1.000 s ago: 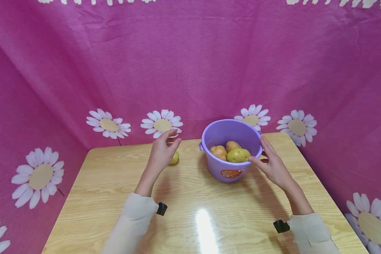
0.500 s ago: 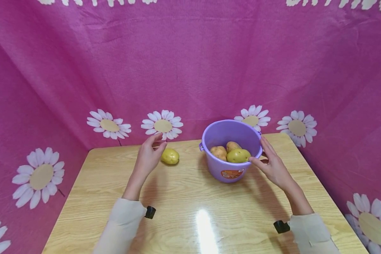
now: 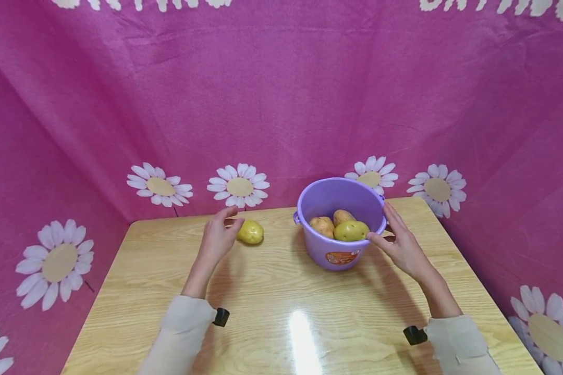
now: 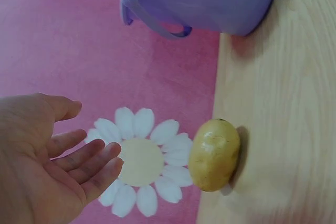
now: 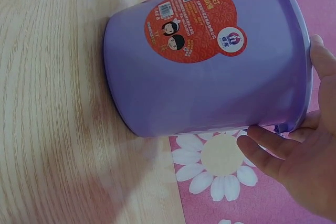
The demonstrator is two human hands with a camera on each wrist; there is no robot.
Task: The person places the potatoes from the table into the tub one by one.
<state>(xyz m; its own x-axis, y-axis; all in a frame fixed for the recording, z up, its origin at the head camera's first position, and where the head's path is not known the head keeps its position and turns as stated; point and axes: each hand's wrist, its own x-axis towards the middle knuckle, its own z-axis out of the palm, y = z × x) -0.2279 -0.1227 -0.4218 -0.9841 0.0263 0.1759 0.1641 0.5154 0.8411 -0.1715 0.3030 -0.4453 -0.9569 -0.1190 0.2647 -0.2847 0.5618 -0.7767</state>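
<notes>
In the head view my left hand hovers just left of a yellowish potato on the table, fingers loosely bent. The left wrist view shows the palm facing up with relaxed fingers, apart from the potato. A purple bucket stands upright at the right. Inside it lie two brown potatoes and a smooth yellow-green one. Against the bucket's right side rests my right hand, its thumb at the rim and its fairly straight fingers along the outer wall. Nothing is in my left hand.
The wooden table has a bright light reflection near its front. A pink cloth printed with white daisies rises close behind the bucket and at both sides. The bucket's handle hangs down on its left side.
My left hand has moved left and slightly down, uncovering the potato on the table that it mostly hid before. The right hand and the bucket have stayed in place.
</notes>
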